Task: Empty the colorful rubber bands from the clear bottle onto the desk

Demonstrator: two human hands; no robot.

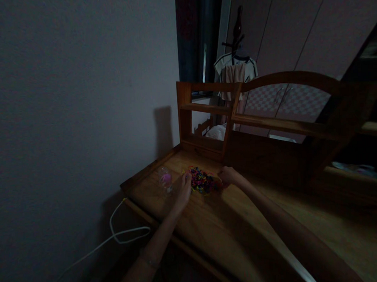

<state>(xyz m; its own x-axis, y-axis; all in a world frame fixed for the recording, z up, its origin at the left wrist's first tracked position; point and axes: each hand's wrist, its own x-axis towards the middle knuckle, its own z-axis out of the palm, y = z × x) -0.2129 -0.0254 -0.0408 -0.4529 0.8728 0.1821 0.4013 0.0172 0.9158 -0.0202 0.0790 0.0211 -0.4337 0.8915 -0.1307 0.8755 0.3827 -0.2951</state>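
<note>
On the wooden desktop lies a pile of small multicoloured bands (203,181), heaped loosely; they look like elastic hair ties, though the dim light blurs single pieces. My left hand (186,183) is at the pile's left edge with its fingers pinched together. Across from it, my right hand (228,175) is curled closed at the right edge, its fingertips pointing down to the bands. Whatever is between the fingers of either hand is too small and dark to make out. A clear plastic container (165,178) with something pink inside is just left of my left hand.
A wooden shelf unit (205,108) rises from the back of the desk (219,224). A plain wall (109,99) borders the left side. A white cable (114,235) loops beside the desk's left edge. Clothes (235,70) hang on a stand behind.
</note>
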